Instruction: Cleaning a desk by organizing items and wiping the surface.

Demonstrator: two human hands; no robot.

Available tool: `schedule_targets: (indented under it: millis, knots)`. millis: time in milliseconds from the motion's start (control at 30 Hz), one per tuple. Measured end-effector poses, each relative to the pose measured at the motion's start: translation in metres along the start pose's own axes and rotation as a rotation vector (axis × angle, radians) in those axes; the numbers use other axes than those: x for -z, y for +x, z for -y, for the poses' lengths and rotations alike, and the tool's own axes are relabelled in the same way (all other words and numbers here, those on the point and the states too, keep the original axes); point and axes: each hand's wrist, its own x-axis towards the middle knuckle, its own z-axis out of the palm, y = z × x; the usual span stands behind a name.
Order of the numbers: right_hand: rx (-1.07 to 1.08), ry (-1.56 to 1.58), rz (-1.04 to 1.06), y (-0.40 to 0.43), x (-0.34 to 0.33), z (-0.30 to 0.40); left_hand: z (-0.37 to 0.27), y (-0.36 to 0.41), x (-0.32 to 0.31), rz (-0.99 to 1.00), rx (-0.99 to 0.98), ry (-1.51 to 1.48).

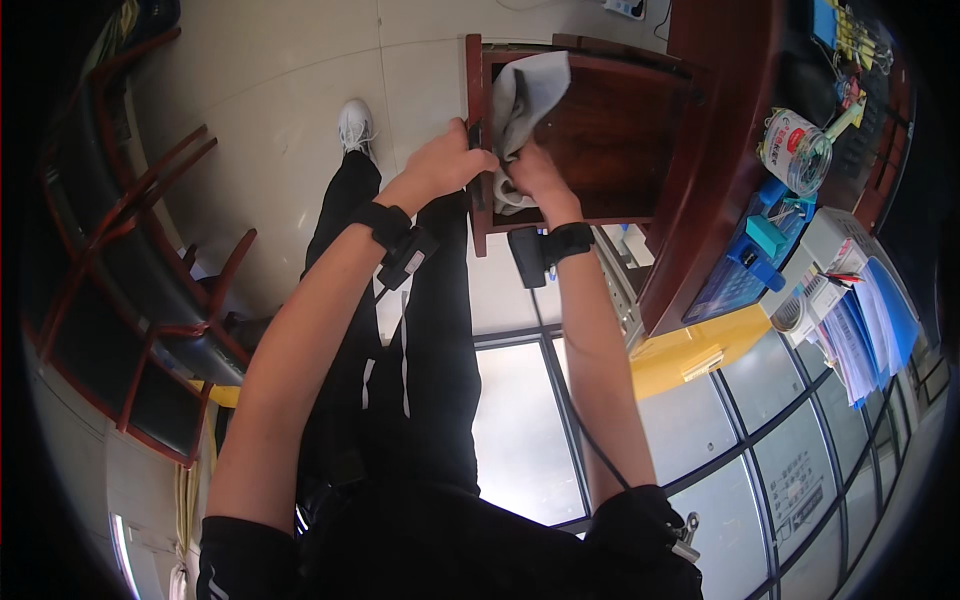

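A dark red wooden drawer (615, 142) is pulled out from the desk in front of me. My left hand (454, 161) grips the top of the drawer's front panel (475, 82), near its dark handle. Inside the drawer, my right hand (534, 174) holds a light grey cloth (534, 86) against the inner side of that panel. One end of the cloth sticks up toward the drawer's far side; its lower part bunches under my fingers. My right fingertips are partly hidden by the cloth.
On the desk (720, 150) stand a clear plastic jar of paper clips (799, 154), blue and teal stationery (761, 244) and a file holder with papers (862, 330). Black-seated wooden chairs (150, 285) line the left. A power strip (626, 7) lies on the floor beyond the drawer.
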Motion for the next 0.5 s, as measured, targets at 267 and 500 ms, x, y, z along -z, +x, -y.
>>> schedule_targets:
  millis: [267, 500]
  knots:
    - [-0.041, -0.296, -0.386, 0.033, 0.051, 0.006, 0.003, -0.005, -0.007, -0.044, -0.055, 0.338]
    - [-0.416, 0.248, -0.634, 0.056, 0.081, -0.074, -0.041, -0.028, 0.005, -0.019, 0.14, 0.308]
